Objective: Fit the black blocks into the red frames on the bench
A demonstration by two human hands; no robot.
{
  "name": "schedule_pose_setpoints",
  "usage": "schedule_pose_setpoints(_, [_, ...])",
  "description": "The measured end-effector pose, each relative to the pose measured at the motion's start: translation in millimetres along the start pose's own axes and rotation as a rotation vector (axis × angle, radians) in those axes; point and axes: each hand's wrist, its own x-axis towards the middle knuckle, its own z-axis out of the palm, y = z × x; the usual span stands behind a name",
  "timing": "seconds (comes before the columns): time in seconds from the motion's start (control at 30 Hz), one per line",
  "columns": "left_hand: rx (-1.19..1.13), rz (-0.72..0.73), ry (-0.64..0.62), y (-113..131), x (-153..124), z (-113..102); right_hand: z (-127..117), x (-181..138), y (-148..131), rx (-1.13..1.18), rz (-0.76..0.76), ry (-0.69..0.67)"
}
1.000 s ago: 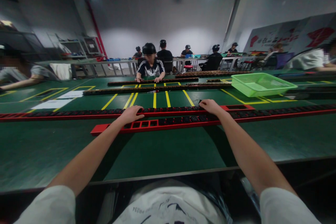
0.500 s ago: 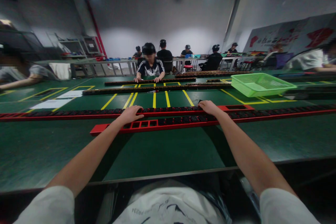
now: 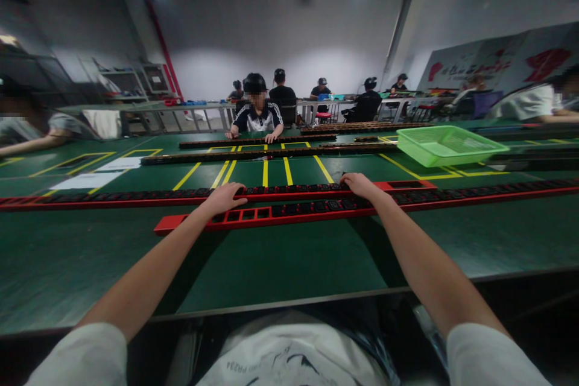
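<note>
Two long red strips with square slots lie across the green table, many slots filled with black square pieces. My left hand (image 3: 225,198) is around the far red strip (image 3: 289,195), fingers at its back edge and thumb at its front edge. At the same strip's right part, my right hand (image 3: 360,185) has its fingers closed at a small black piece (image 3: 344,175), partly hidden by the fingertips. The near red strip (image 3: 248,222) passes below both wrists. Several bare slots show at its left end, with black pieces further right.
A light green basket (image 3: 452,148) stands at the back right. Dark long strips (image 3: 235,155) lie beyond the yellow tape lines. White paper sheets (image 3: 88,180) are at the left. Across the table sits a co-worker (image 3: 257,114), both hands at a dark strip.
Both my hands stay almost in place. The view shifts very slightly. The co-worker's hand on the left side of the picture has moved a little to the left.
</note>
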Motion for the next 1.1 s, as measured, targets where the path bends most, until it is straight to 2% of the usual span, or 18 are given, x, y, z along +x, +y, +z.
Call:
schedule_pose_setpoints(0.23, [-0.009, 0.003, 0.0, 0, 0, 0, -4, -7, -10, 0.018, -0.023, 0.104])
schedule_pose_setpoints(0.87, [0.008, 0.014, -0.001, -2, 0, 0, -5, -10, -22, 0.036, -0.118, 0.086])
schedule_pose_setpoints(1.0, [-0.006, 0.0, -0.002, -1, 0, 0, -8, -12, -28, 0.1, -0.207, 0.045])
schedule_pose_setpoints(1.1, [-0.009, -0.003, -0.006, -2, 1, 1, -11, -13, -30, 0.112, -0.195, 0.008])
